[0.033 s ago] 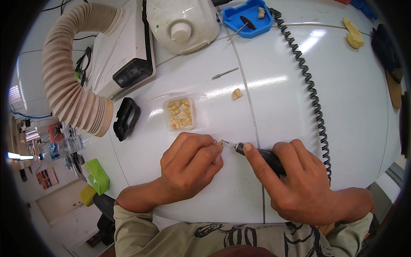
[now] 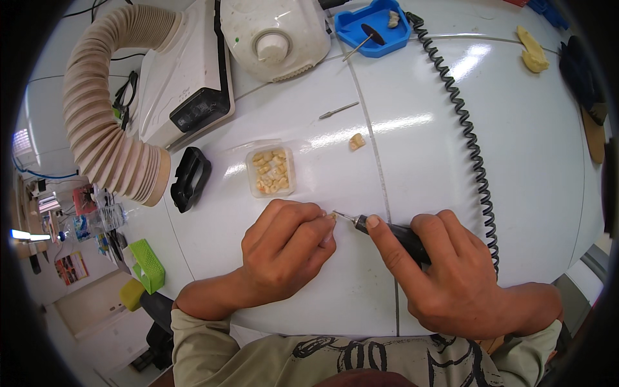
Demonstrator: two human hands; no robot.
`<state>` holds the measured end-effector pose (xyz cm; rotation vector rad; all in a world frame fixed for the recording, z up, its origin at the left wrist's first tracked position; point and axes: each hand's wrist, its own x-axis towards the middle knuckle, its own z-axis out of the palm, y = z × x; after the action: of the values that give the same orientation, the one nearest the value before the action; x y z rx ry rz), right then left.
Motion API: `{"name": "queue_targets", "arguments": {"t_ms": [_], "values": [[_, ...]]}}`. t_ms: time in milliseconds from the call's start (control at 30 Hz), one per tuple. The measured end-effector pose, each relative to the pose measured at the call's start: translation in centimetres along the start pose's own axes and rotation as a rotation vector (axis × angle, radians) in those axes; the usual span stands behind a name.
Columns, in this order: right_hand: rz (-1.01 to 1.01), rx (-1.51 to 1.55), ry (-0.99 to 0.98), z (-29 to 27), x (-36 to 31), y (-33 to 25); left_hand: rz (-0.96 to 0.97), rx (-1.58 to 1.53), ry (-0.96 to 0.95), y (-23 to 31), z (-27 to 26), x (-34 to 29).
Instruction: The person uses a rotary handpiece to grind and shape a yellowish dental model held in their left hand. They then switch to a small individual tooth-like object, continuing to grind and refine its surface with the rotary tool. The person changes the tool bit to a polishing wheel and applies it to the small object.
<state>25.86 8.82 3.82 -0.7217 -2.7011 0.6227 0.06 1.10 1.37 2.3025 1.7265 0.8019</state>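
My left hand is closed, its thumb and fingertips pinching a tiny yellowish tooth-like piece that is mostly hidden by the fingers. My right hand wraps round a black rotary handpiece, index finger stretched along its top. The thin metal bur in its nose points left, its tip at or very near the small piece; contact cannot be made out. Just beyond my left hand stands a clear plastic box with several cream tooth-like pieces. One loose cream piece lies farther off on the white table.
A ribbed suction hose curves beside a white machine at far left. A control unit with a knob, a blue tray and a loose bur lie beyond. A coiled cord runs down the right; a black holder sits left.
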Motion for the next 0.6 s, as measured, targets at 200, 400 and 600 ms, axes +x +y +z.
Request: {"name": "queue_targets", "arguments": {"t_ms": [200, 400, 600], "values": [[-0.028, -0.014, 0.005, 0.09, 0.07, 0.23, 0.005, 0.005, 0.003, -0.06, 0.05, -0.03], [-0.039, -0.017, 0.009, 0.13, 0.12, 0.28, 0.004, 0.000, 0.003, -0.05, 0.09, -0.06], [-0.015, 0.000, -0.006, 0.00, 0.03, 0.09, 0.007, -0.002, -0.005, -0.08, -0.03, -0.05]]}}
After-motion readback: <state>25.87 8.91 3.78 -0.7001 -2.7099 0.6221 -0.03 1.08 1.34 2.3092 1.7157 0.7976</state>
